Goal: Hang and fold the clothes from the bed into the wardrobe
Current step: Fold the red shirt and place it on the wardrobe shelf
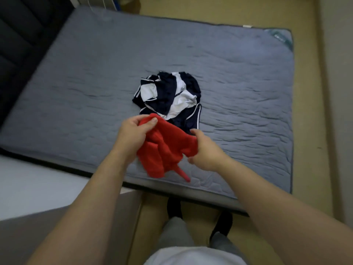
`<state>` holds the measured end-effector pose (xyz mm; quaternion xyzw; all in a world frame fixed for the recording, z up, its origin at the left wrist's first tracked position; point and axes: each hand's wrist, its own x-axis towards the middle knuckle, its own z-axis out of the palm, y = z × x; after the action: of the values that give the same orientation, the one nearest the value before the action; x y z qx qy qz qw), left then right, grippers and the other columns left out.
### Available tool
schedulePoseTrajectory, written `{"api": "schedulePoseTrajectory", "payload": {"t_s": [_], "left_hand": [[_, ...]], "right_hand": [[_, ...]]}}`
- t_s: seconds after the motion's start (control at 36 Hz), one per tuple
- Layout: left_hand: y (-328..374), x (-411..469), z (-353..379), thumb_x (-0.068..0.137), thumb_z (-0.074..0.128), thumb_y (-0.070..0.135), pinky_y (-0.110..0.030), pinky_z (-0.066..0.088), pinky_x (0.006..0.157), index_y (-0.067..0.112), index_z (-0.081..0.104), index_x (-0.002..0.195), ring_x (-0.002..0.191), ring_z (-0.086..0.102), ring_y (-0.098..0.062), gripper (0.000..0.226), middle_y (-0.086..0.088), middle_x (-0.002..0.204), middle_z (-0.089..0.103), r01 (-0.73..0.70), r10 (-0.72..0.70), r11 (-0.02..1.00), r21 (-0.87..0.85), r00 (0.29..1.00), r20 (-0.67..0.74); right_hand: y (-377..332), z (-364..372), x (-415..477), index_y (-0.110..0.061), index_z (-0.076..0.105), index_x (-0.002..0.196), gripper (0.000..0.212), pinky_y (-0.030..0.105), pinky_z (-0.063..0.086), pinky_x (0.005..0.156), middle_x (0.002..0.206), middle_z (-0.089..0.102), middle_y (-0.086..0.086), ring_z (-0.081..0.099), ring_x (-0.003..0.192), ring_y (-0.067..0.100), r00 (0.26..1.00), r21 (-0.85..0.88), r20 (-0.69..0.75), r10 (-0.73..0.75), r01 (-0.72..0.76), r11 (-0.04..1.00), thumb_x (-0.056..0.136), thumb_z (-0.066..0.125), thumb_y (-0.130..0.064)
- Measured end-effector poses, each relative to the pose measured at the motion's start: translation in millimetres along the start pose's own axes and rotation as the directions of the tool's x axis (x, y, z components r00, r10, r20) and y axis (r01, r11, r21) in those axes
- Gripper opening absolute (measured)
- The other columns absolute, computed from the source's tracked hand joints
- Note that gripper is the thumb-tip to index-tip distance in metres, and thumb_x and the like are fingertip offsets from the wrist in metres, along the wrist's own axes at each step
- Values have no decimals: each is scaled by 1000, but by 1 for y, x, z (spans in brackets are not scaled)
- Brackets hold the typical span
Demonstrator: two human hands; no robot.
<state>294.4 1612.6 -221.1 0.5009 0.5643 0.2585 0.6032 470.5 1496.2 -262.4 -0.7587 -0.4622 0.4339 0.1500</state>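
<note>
My white shirt hem [193,256] and grey trousers [175,232] sit lowest in view, black shoes [174,207] on the tan floor [305,131]. My left hand [131,134] grips the top edge of a crumpled red fleecy garment [168,148], thumb over the fabric. My right hand [206,152] pinches its right edge (a cord dangles below). It hangs above the near edge of the grey quilted mattress [95,73]. Just beyond it lies a bunched navy-and-white garment [168,94].

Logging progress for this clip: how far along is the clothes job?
Done: nothing shows as hung or folded; the wardrobe is out of view. In hand: the left hand and right hand both grip the bunched red garment above the mattress. Left: the navy-and-white garment lies crumpled on it.
</note>
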Motion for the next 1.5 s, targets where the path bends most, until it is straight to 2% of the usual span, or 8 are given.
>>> {"api": "schedulePoseTrajectory", "payload": {"t_s": [0.28,0.42,0.61,0.78,0.94,1.22,1.31,1.5], "left_hand": [[106,-96,28,89,74,32,-26,59,65,25,79,79,67,70,-8,13,7,73,75,-378,383,917,125,924,-17],[129,-108,44,90,63,54,-38,54,78,18,71,98,85,66,-21,38,-1,90,70,-434,552,581,688,832,58],[148,-144,117,59,80,71,-10,40,85,54,41,135,106,48,13,87,32,118,45,-752,511,468,463,658,553],[163,-131,160,86,73,14,-47,56,89,18,67,123,95,71,-22,37,-4,104,74,-752,580,542,376,658,481],[186,-127,178,91,61,9,-38,55,72,20,63,100,79,66,-26,14,-3,86,68,-780,603,474,410,626,495],[201,-130,194,92,68,25,-41,42,59,20,44,70,62,48,-25,33,3,63,51,-829,735,467,307,557,387],[205,-126,183,81,71,33,-38,43,57,21,45,67,59,50,-19,32,3,63,53,-822,755,514,244,569,325],[207,-129,163,54,93,40,-35,60,82,30,39,135,108,63,-14,98,3,126,55,-595,437,793,132,706,557]], "right_hand": [[12,-105,-101,-18,64,84,14,32,42,64,78,64,-3,63,81,24,893,34,-425,-152,183,983,75,72,-25],[-4,-175,-134,-18,53,79,24,36,36,61,72,61,0,58,75,28,746,-65,-603,-284,308,949,79,75,-29],[-43,-227,-171,-37,47,96,39,15,38,54,74,60,-10,56,63,-1,642,-100,-631,-435,489,867,73,76,-26],[-32,-247,-184,-23,58,104,46,40,58,74,88,72,4,69,79,17,685,156,-625,-374,580,800,69,87,-13],[9,-234,-180,-42,22,147,120,35,60,83,110,71,5,72,96,15,796,450,-570,-203,509,734,54,96,-34],[13,-170,-172,-18,67,102,22,37,52,73,95,73,6,68,93,27,768,161,-639,-42,187,969,86,64,-33],[11,-182,-179,-6,71,94,49,41,52,75,91,72,16,66,89,36,793,192,-607,53,81,978,98,50,-50],[-18,-234,-186,-13,64,90,15,31,43,69,89,68,8,62,87,30,663,123,-749,-12,157,980,91,50,-13]]}}
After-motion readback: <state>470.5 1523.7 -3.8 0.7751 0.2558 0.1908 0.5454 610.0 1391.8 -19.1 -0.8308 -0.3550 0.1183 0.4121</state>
